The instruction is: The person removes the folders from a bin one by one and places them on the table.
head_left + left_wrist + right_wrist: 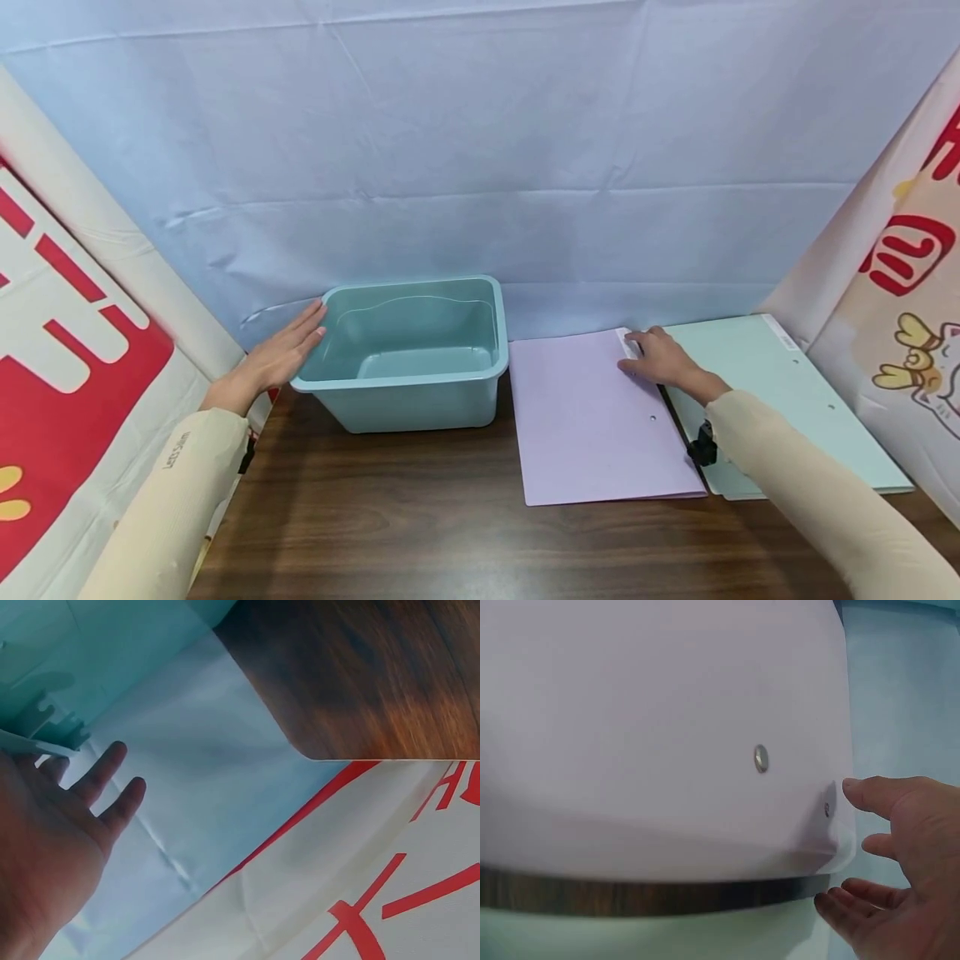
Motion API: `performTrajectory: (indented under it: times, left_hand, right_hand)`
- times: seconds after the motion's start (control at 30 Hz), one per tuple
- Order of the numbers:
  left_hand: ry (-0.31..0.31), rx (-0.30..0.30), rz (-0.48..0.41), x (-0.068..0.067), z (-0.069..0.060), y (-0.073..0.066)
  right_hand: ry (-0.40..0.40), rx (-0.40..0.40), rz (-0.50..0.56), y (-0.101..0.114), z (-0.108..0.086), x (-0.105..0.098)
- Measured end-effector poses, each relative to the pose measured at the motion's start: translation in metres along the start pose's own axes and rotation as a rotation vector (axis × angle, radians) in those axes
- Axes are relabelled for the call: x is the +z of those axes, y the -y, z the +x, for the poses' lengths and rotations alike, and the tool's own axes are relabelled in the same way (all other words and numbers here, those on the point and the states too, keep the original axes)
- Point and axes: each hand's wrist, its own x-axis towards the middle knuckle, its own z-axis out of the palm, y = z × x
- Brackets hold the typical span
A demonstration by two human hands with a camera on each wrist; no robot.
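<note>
A light teal plastic tub (405,407) stands on the wooden table, toward the back left. Against its left rim my left hand (288,346) lies with straight fingers. In the left wrist view, that hand (67,832) shows spread fingers beside the tub's rim and underside (120,652). To the right of the tub lies a closed lilac binder (592,425). My right hand (663,360) is at its far right corner, by the white spine label. In the right wrist view, thumb and fingers of that hand (907,862) stand apart around the lilac binder's (652,735) corner, without a visible pinch.
A mint green binder (795,417) lies right of the lilac one, partly behind my right forearm. Brown wooden tabletop (420,525) shows in front. A pale blue cloth (480,142) hangs behind, and printed cloths (911,333) close off both sides.
</note>
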Motion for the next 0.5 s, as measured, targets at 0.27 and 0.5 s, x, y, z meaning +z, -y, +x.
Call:
performTrajectory:
  times: [0.27, 0.5]
  left_hand:
    - [0.028, -0.017, -0.003, -0.002, 0.002, -0.003]
    - [-0.026, 0.013, 0.061, -0.016, 0.006, -0.011]
  right_hand:
    - [-0.032, -0.080, -0.125, 0.005, -0.015, -0.035]
    - [-0.054, -0.123, -0.170, 0.006, -0.023, -0.076]
